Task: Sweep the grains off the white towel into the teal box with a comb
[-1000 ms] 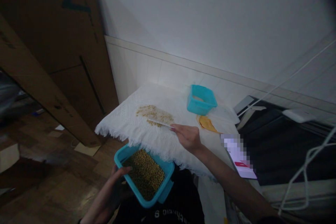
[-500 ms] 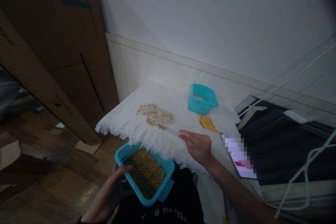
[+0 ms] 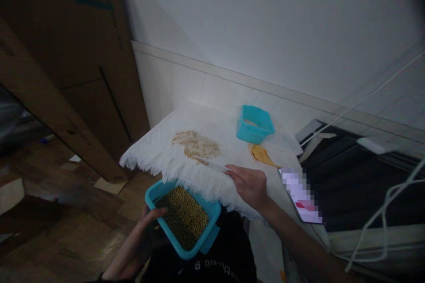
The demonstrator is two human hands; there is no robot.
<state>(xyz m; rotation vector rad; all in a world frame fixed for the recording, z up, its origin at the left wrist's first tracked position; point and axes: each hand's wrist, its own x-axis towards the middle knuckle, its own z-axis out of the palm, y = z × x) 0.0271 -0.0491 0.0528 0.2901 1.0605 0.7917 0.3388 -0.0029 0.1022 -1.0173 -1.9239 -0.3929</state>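
Note:
My left hand [image 3: 148, 225] grips a turquoise plastic container [image 3: 187, 255] by its left rim, thumb over the edge. Yellow beans [image 3: 191, 210] and darker green ones [image 3: 179, 225] lie side by side inside it. The container is just below the fringed front edge of a white cloth [image 3: 156, 148] on the table. Closed in a pinch, my right hand [image 3: 250, 184] has a long, thin, whitish tool [image 3: 215, 166] whose exact kind I cannot make out. Its far end lies at the near side of a spread of small tan grains [image 3: 197, 143] on the cloth.
Another turquoise container [image 3: 255, 132], with something pale inside, stands near the wall. In front of it is an orange-yellow flat piece [image 3: 260, 154]. A phone [image 3: 300, 196] lies at the table's right edge, beside white cables [image 3: 385, 212]. Large cardboard boxes [image 3: 83, 70] stand on the left.
The view has shifted very slightly. Both hands keep their holds, and the thin tool's tip has moved a touch to the left along the grains.

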